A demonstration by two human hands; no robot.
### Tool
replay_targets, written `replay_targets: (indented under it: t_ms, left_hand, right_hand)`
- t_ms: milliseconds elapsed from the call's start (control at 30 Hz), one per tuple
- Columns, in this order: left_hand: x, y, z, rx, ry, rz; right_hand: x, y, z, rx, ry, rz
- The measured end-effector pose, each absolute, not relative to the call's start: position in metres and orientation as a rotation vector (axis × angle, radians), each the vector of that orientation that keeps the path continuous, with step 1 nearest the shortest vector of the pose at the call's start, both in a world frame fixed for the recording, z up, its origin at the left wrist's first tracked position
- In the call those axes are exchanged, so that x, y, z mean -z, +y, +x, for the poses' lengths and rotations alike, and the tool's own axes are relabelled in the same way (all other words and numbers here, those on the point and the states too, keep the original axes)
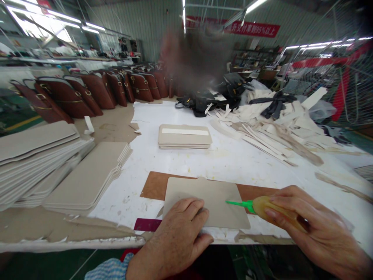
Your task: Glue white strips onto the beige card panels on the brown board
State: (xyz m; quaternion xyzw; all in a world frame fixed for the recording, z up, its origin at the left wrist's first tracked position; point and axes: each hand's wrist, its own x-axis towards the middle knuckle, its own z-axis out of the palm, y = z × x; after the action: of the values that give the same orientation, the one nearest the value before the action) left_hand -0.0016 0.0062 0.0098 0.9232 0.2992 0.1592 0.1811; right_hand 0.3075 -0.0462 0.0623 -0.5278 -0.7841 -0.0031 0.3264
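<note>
Left grip point(185, 231): a bare hand, fingers lying close together and thumb spread, palm down on the near left part of the beige flat panel point(223, 206).

Right grip point(309, 225): a bare hand, thumb and fingers closed around the yellowish squeeze bottle with a green nozzle point(269, 208).

Bottle: held within the right grip, its nozzle reaching left of that hand, over the panel's right part. Long axis roughly left to right, tip pointing left; whether the tip touches cannot be told.

Panel: beneath the left grip and left of the right grip, rounded at the corners; long axis left to right, small tab on the far edge.

Brown flat strip point(154, 186): under the panel, showing at both sides, beyond the left grip.

Dark magenta flat piece point(147, 224): just left of the left grip.

Small stack of beige panels point(185, 140), white strip on top: beyond both grips, on the white-covered counter point(140, 155).

Larger beige stack point(87, 175): well left of the left grip.

Heap of pale scraps point(271, 120): beyond the right grip.
</note>
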Motion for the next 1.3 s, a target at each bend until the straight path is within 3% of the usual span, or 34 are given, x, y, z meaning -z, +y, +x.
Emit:
replay_targets:
  t_ms: [967, 1300]
  left_hand:
    - [-0.011, 0.005, -0.001, -0.482, 0.839, 2.607]
    - [-0.011, 0.006, -0.001, -0.479, 0.842, 2.611]
  right_hand:
    - [-0.074, -0.041, 0.314, -0.106, -2.108, -1.399]
    - [-0.080, -0.035, 0.299, 0.022, -2.197, -1.302]
